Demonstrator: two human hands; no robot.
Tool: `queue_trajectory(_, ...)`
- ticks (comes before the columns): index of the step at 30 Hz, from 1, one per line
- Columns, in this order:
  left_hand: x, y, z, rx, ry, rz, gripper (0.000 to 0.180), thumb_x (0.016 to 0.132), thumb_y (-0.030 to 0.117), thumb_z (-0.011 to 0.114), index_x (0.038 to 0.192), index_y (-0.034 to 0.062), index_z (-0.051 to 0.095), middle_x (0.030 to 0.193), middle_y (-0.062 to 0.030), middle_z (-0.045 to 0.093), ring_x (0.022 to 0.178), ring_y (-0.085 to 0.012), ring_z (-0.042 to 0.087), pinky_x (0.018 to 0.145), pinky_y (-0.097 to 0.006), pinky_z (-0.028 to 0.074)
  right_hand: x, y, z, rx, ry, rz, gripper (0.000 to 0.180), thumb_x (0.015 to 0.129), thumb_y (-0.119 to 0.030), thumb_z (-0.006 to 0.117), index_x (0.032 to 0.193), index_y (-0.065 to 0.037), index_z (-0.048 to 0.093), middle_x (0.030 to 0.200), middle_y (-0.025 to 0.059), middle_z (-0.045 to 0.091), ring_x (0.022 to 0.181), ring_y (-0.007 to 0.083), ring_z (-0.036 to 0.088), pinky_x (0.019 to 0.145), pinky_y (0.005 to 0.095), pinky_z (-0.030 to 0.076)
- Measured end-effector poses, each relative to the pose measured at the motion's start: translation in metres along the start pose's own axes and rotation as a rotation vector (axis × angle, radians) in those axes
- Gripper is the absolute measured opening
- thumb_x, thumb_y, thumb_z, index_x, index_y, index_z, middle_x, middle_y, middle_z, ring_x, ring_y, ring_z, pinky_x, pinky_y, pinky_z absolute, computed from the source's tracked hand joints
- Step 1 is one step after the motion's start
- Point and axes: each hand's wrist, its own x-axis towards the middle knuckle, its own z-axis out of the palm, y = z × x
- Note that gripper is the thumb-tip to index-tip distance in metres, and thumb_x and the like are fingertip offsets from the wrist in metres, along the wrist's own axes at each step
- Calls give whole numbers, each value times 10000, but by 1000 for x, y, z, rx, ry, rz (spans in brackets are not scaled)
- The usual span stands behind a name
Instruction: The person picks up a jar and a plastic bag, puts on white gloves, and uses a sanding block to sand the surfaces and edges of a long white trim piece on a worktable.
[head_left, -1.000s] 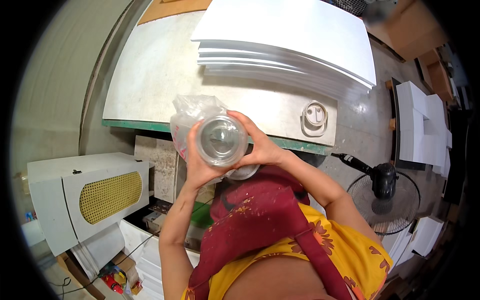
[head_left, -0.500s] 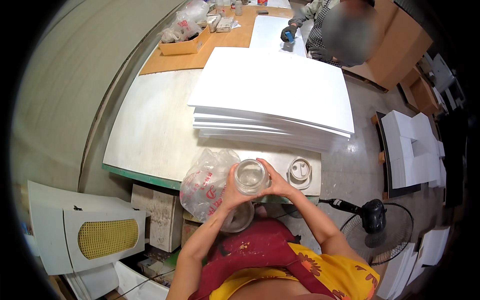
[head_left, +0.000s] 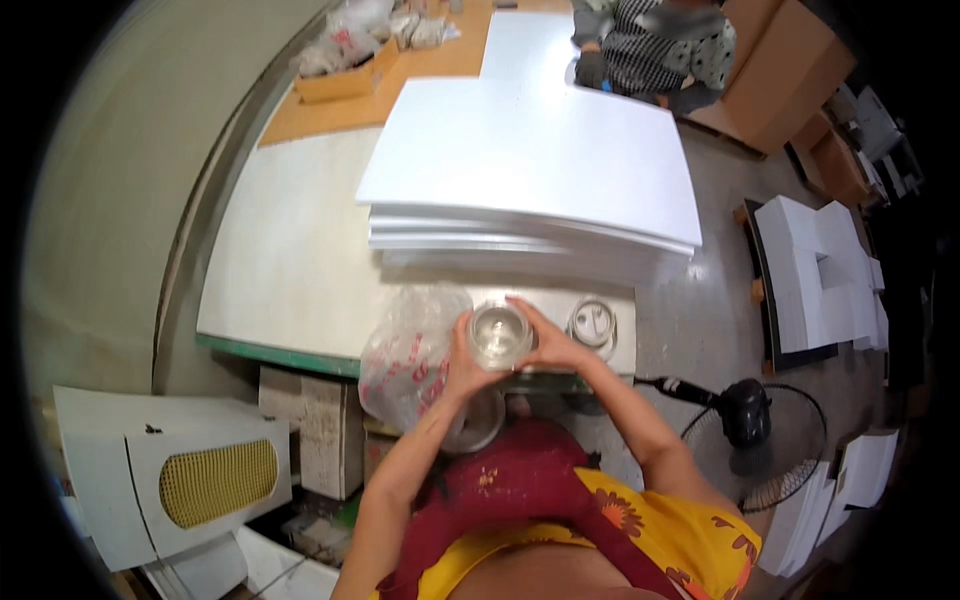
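Note:
A clear, round, wide-mouthed jar (head_left: 500, 335) is held upright at the near edge of the table, its open mouth facing up. My left hand (head_left: 465, 360) wraps its left side, and my right hand (head_left: 545, 338) is curved round its right side. Left of it lies a crumpled clear plastic bag (head_left: 412, 350) with red print, hanging over the table edge. Right of my right hand sits a round white lid or shallow container (head_left: 591, 322). Below my left wrist, another round clear vessel (head_left: 475, 425) partly shows behind the forearm.
A stack of large white panels (head_left: 530, 150) fills the table's middle. Beyond it a co-worker (head_left: 655, 50) leans over the work surface. An orange tray (head_left: 345, 80) with bags stands at far left. A black fan (head_left: 745, 415) is at lower right, a white cabinet (head_left: 170, 470) at lower left.
The whole view has shifted slightly, with the table sliding up and left. Both hands stay round the jar. The co-worker has bent further over the far work surface.

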Motion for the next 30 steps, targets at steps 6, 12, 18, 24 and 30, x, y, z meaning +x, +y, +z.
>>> queue_trajectory(6, 15, -28, -1, 25, -19, 60, 1278, 480, 259, 986, 1463, 3, 210, 1385, -180, 468, 1299, -309, 483, 1099, -394, 390, -15, -36, -13, -207, 184, 99, 962, 692, -62, 820, 1522, -118, 338, 1542, 139, 366, 1398, 299, 390, 1144, 379, 358)
queue_trajectory(12, 1, -16, 3, -71, -18, 28, 1243, 454, 291, 971, 1450, 17, 278, 1378, -207, 410, 1307, -376, 413, 1115, -455, 343, -103, 4, -75, -156, 847, 342, 486, 849, -160, 744, 1316, -96, 628, 1200, 123, 680, 1073, 190, 634, 855, 331, 522)
queue_trajectory(18, 3, -14, 4, -39, -51, 44, 1249, 476, 177, 966, 1467, 18, 224, 1391, -162, 425, 1314, -290, 450, 1122, -409, 362, -108, 49, -81, -113, 835, 600, 772, 798, -401, 787, 1408, -14, 517, 1260, 214, 625, 1073, 281, 629, 901, 378, 508)
queue_trajectory(24, 4, -12, 2, -58, -18, 66, 1248, 449, 249, 970, 1460, 45, 268, 1387, -214, 414, 1299, -392, 413, 1115, -474, 340, -90, 80, -81, -127, 742, 567, 754, 759, -311, 783, 1381, 32, 528, 1117, 182, 683, 983, 252, 666, 871, 347, 514)
queue_trajectory(30, 4, -6, 3, -65, -42, 19, 1255, 443, 259, 970, 1462, 44, 268, 1387, -213, 422, 1304, -394, 412, 1115, -474, 345, -88, 92, -86, 175, 764, 628, 598, 758, -163, 759, 1301, 22, 589, 1005, 111, 704, 839, 190, 668, 781, 324, 519)
